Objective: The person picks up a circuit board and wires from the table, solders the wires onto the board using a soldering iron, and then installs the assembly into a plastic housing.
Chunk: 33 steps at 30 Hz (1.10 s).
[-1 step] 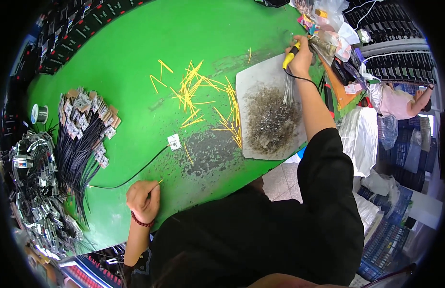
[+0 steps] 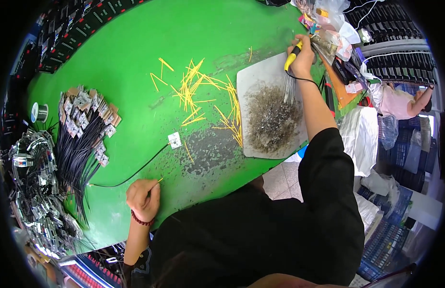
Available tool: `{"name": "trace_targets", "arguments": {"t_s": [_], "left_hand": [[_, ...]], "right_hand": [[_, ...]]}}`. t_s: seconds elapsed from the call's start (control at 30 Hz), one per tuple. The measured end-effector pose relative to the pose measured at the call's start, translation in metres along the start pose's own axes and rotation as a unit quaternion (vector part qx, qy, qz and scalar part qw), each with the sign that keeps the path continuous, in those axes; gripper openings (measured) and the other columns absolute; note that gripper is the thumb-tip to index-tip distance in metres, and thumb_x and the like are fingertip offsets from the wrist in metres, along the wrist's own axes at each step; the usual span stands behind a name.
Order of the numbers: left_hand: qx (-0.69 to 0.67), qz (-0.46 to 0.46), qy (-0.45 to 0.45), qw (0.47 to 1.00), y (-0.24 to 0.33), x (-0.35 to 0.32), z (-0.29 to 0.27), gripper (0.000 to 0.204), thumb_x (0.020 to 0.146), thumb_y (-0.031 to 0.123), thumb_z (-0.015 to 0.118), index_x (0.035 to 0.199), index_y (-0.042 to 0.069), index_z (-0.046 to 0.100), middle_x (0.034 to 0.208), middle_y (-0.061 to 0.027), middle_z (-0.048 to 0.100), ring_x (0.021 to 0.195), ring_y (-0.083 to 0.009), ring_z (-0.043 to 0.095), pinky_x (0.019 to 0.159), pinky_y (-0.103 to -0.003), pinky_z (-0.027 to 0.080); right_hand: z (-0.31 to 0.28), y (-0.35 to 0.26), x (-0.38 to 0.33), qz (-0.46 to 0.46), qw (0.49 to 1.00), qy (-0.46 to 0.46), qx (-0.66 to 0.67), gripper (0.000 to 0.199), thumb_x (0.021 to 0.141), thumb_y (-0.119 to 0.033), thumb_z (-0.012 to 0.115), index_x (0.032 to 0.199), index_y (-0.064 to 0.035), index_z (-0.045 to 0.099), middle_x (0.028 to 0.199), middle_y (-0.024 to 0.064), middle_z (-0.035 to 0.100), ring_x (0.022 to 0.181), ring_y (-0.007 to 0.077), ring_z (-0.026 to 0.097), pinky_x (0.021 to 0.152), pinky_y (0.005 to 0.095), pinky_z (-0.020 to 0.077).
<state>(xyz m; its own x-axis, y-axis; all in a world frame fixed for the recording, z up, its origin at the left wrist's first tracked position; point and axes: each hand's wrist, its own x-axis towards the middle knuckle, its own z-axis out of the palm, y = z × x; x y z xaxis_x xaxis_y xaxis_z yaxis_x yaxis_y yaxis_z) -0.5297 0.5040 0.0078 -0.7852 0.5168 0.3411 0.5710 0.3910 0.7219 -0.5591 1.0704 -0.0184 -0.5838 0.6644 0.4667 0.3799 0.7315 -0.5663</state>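
My right hand [image 2: 304,61] is closed round a yellow and black soldering iron [image 2: 290,60] with a dark cord, above the far right corner of a light grey board [image 2: 251,74]. The iron's tip is hard to make out. Near the table's front edge, my left hand [image 2: 144,198] pinches a thin yellow piece [image 2: 160,180], whose end pokes out past the fingers. Beyond that hand lies a black cable [image 2: 129,185] with a small white square circuit board [image 2: 174,140] at its far end. Loose yellow sticks [image 2: 190,93] are scattered left of the grey board.
Dark residue and a bundle of thin grey wires [image 2: 289,91] lie on the grey board. At left are bundled black cables with small boards [image 2: 83,125], a solder spool [image 2: 39,112] and piled metal parts [image 2: 40,206]. Plastic bags [image 2: 333,38] clutter the far right; another person [image 2: 395,102] is beyond.
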Motion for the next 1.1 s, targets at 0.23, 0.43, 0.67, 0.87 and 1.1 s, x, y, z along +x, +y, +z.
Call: {"name": "trace_targets", "arguments": {"t_s": [0.23, 0.43, 0.67, 0.87, 1.1], "left_hand": [[-0.002, 0.008, -0.001, 1.000, -0.002, 0.000, 0.003, 0.017, 0.069, -0.010, 0.070, 0.081, 0.001, 0.065, 0.073, -0.0113, 0.064, 0.063, -0.0245, 0.062, 0.058, -0.031, 0.050], [-0.001, 0.006, 0.010, 1.000, -0.003, 0.000, 0.004, 0.018, 0.069, -0.011, 0.071, 0.082, 0.001, 0.065, 0.074, -0.0116, 0.065, 0.064, -0.0239, 0.062, 0.058, -0.030, 0.050], [-0.010, 0.009, 0.009, 1.000, -0.003, -0.001, 0.005, 0.016, 0.072, -0.010, 0.069, 0.083, 0.000, 0.066, 0.075, -0.0116, 0.065, 0.065, -0.0228, 0.063, 0.059, -0.029, 0.050], [-0.021, 0.010, 0.013, 1.000, -0.002, -0.001, 0.004, 0.016, 0.073, -0.011, 0.069, 0.084, 0.000, 0.066, 0.075, -0.0117, 0.065, 0.066, -0.0218, 0.062, 0.060, -0.028, 0.050], [-0.026, 0.013, 0.020, 0.999, -0.003, -0.002, 0.005, 0.015, 0.073, -0.010, 0.069, 0.085, 0.000, 0.066, 0.077, -0.0114, 0.065, 0.066, -0.0210, 0.062, 0.059, -0.028, 0.049]], "right_hand": [[-0.044, -0.032, 0.004, -0.078, 0.975, 0.067, 0.197, 0.040, 0.076, 0.003, 0.067, 0.112, -0.0080, 0.053, 0.092, 0.0043, 0.067, 0.071, 0.0087, 0.057, 0.066, 0.0232, 0.0483], [-0.122, -0.093, -0.012, -0.126, 0.954, 0.103, 0.253, 0.043, 0.079, 0.005, 0.066, 0.115, -0.0025, 0.044, 0.103, 0.0178, 0.067, 0.074, 0.0068, 0.058, 0.067, 0.0161, 0.0457], [-0.141, -0.125, -0.057, -0.063, 0.958, 0.092, 0.265, 0.041, 0.078, 0.004, 0.066, 0.114, -0.0016, 0.049, 0.099, 0.0140, 0.067, 0.075, 0.0064, 0.058, 0.068, 0.0174, 0.0466], [-0.138, -0.133, -0.077, -0.120, 0.942, 0.167, 0.266, 0.047, 0.077, 0.011, 0.066, 0.115, -0.0007, 0.042, 0.098, 0.0211, 0.068, 0.086, 0.0185, 0.067, 0.078, 0.0264, 0.0533], [-0.189, -0.145, -0.027, -0.260, 0.908, 0.206, 0.257, 0.047, 0.075, 0.011, 0.068, 0.113, 0.0010, 0.042, 0.094, 0.0272, 0.067, 0.082, 0.0233, 0.069, 0.074, 0.0290, 0.0560]]}}
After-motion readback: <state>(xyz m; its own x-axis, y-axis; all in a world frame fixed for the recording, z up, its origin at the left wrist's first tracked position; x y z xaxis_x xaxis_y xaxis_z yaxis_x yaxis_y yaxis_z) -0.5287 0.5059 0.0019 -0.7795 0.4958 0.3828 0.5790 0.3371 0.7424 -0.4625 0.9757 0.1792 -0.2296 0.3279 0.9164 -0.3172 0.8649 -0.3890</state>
